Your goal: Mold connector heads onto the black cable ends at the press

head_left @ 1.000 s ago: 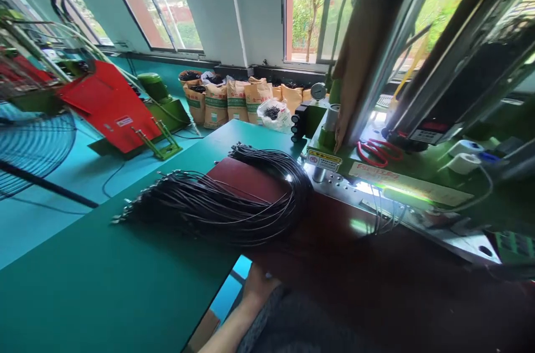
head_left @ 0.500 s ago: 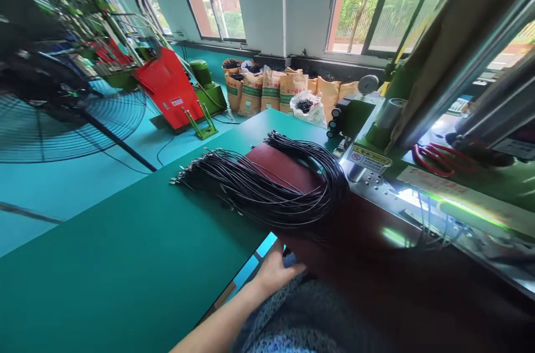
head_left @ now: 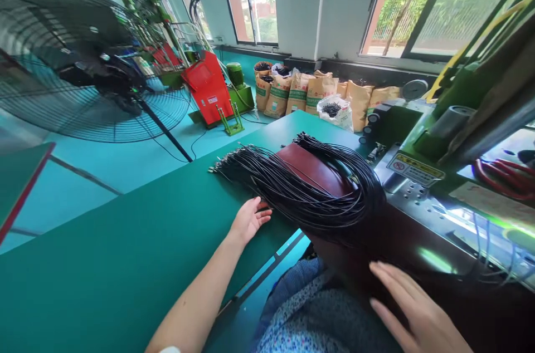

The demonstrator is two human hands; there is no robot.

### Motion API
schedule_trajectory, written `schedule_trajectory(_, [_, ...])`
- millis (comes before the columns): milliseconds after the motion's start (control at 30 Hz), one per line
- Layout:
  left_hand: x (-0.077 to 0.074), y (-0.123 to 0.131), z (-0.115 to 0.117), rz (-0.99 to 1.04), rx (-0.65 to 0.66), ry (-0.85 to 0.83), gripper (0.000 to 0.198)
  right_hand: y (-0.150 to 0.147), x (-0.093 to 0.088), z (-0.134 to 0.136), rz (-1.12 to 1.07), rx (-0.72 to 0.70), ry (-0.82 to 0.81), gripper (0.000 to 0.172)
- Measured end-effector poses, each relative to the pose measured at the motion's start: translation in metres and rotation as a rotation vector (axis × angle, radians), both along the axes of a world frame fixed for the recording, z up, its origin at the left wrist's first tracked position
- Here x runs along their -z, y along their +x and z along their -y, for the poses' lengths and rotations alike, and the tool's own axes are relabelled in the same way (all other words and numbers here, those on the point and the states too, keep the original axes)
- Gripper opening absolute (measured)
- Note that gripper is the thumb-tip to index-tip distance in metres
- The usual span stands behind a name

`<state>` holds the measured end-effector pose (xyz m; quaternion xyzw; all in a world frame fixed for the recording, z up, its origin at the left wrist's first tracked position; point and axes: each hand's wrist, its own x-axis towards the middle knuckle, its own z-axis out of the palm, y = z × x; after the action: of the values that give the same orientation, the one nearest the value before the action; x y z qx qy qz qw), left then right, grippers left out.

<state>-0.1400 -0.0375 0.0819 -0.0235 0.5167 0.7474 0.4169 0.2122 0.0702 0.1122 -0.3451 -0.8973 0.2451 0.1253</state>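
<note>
A thick bundle of black cables (head_left: pixel 301 186) lies looped over a dark red pad (head_left: pixel 311 168) on the green table (head_left: pixel 117 264). My left hand (head_left: pixel 249 218) rests open on the table, its fingertips touching the near edge of the bundle. At the lower right my right hand (head_left: pixel 412 308) hovers open, fingers stretched out, above the dark surface in front of the green machine (head_left: pixel 426 136). Neither hand holds anything.
A large floor fan (head_left: pixel 79 69) stands at the left. A red machine (head_left: pixel 207 86) and several brown sacks (head_left: pixel 309 91) sit on the floor by the windows. A metal plate (head_left: pixel 438 214) with thin wires runs along the machine's front.
The view has swung left and down. My left hand has come up from below the table edge onto the table by the cables. My right hand has entered at the lower right.
</note>
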Motion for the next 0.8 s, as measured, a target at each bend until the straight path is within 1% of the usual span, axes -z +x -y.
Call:
schedule_trajectory(33, [0.001, -0.010, -0.002, 0.022, -0.035, -0.003, 0.010, -0.021, 0.004, -0.010, 0.009, -0.078, 0.148, 0.045])
schedule_trajectory(67, [0.003, -0.020, -0.004, 0.038, -0.063, -0.008, 0.009, -0.041, 0.008, -0.016, 0.020, -0.116, 0.308, 0.046])
schedule_trajectory(133, [0.005, -0.037, -0.006, 0.041, -0.091, -0.013, 0.010, -0.071, 0.014, -0.019, 0.067, -0.135, 0.563, 0.047])
schedule_trajectory(167, [0.006, -0.044, -0.006, 0.030, -0.088, -0.010, 0.011, -0.081, 0.016, -0.017, 0.094, -0.137, 0.632, 0.046])
schedule_trajectory(200, [0.006, -0.049, -0.006, 0.016, -0.077, -0.007, 0.011, -0.088, 0.017, -0.012, 0.120, -0.144, 0.664, 0.044])
schedule_trajectory(267, [0.003, -0.055, -0.007, -0.024, -0.049, 0.001, 0.011, -0.093, 0.017, -0.002, 0.160, -0.180, 0.651, 0.039])
schedule_trajectory(300, [0.001, -0.057, -0.008, -0.048, -0.036, 0.006, 0.012, -0.094, 0.016, 0.002, 0.180, -0.202, 0.618, 0.031])
schedule_trajectory(367, [-0.004, -0.060, -0.010, -0.092, -0.013, 0.017, 0.013, -0.092, 0.011, 0.006, 0.220, -0.274, 0.513, 0.009])
schedule_trajectory(400, [-0.006, -0.061, -0.012, -0.111, -0.002, 0.021, 0.014, -0.091, 0.007, 0.005, 0.239, -0.335, 0.447, 0.004])
schedule_trajectory(500, [-0.012, -0.061, -0.013, -0.170, 0.029, 0.013, 0.015, -0.085, -0.013, -0.005, 0.255, -0.516, 0.256, 0.011])
schedule_trajectory(567, [-0.012, -0.054, -0.006, -0.197, 0.045, 0.002, 0.018, -0.081, -0.032, -0.011, 0.230, -0.555, 0.154, 0.020])
schedule_trajectory(600, [-0.012, -0.047, -0.001, -0.185, 0.086, -0.001, 0.022, -0.080, -0.041, -0.013, 0.218, -0.560, 0.117, 0.023])
schedule_trajectory(633, [-0.013, -0.037, 0.005, -0.146, 0.167, 0.002, 0.029, -0.079, -0.049, -0.013, 0.212, -0.572, 0.093, 0.025])
schedule_trajectory(700, [-0.014, -0.011, 0.017, -0.016, 0.419, 0.039, 0.046, -0.078, -0.060, -0.009, 0.234, -0.639, 0.095, 0.024])
schedule_trajectory(733, [-0.014, 0.005, 0.021, 0.056, 0.543, 0.081, 0.052, -0.078, -0.063, -0.006, 0.257, -0.678, 0.125, 0.023])
schedule_trajectory(767, [-0.015, 0.020, 0.023, 0.110, 0.602, 0.137, 0.053, -0.077, -0.064, -0.004, 0.281, -0.710, 0.169, 0.021])
schedule_trajectory(800, [-0.015, 0.036, 0.023, 0.144, 0.586, 0.190, 0.051, -0.077, -0.064, -0.001, 0.308, -0.735, 0.214, 0.018])
